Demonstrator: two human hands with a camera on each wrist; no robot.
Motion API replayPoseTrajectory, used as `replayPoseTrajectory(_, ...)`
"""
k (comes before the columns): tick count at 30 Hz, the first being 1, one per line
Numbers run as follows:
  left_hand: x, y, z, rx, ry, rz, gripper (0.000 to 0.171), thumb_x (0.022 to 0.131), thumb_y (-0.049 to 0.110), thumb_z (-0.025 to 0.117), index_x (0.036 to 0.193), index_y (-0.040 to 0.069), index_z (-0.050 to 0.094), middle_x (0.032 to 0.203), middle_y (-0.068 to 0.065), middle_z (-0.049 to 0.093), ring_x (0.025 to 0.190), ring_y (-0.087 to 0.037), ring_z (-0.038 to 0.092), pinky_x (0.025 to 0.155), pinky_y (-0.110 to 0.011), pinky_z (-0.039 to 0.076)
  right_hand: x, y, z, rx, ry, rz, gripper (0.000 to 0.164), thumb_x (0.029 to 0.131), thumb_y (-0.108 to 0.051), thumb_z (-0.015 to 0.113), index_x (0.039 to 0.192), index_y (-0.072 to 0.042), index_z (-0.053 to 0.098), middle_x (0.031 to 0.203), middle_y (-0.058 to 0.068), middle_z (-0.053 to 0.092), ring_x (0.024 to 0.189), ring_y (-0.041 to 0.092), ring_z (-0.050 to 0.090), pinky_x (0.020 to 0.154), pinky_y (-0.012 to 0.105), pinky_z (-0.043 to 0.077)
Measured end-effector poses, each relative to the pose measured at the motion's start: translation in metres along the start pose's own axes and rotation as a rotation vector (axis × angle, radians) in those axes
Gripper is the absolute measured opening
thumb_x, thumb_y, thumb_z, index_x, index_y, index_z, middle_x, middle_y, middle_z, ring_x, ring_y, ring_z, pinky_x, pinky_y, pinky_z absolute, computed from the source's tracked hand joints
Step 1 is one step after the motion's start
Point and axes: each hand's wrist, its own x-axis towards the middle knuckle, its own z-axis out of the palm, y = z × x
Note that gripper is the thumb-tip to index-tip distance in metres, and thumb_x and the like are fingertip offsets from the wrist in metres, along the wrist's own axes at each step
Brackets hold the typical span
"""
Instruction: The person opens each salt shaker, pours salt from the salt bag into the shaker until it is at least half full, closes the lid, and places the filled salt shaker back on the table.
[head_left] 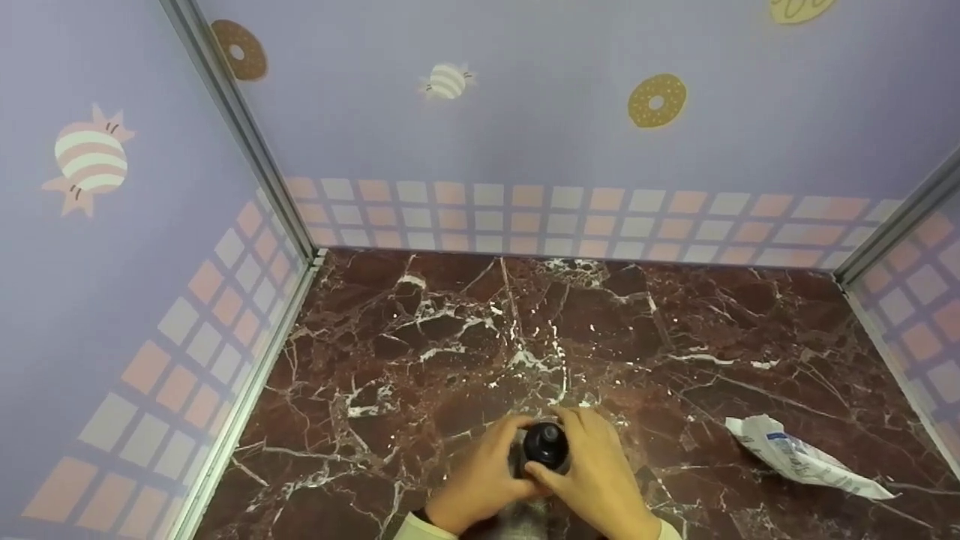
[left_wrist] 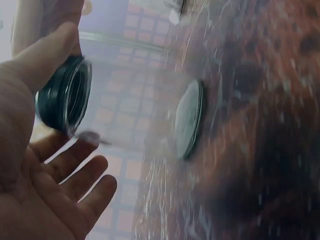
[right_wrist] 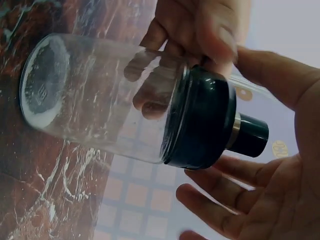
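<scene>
A clear jar with a black knobbed lid stands on the marbled tabletop near the front. White powder lies in a thin layer at its bottom. My left hand holds the jar at its neck, the thumb up by the lid and the fingertips behind the clear wall. From the other side my right hand grips the lid between thumb and fingers. Both thumbs come close together at the lid's near side. In the left wrist view the lid sits on the jar's mouth.
A crumpled white packet with a blue mark lies on the tabletop to the right. White specks are scattered beyond the hands. Patterned lilac panels stand at the back, left and right.
</scene>
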Motion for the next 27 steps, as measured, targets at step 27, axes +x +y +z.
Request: replayPoseTrajectory(27,0.019,0.023,0.006,0.214,0.047,-0.010,0.059,0.069,0.029,0.092,0.118,0.012,0.064,0.106,0.000,0.071,0.097,-0.020,0.070,0.088,-0.042,0.058,0.004,0.011,-0.006,0.072,-0.083,-0.005,0.098,0.078,-0.038,0.088,0.154,0.003,0.042,0.122,0.016,0.069,0.110,0.032,0.065,0.101,0.055,0.051)
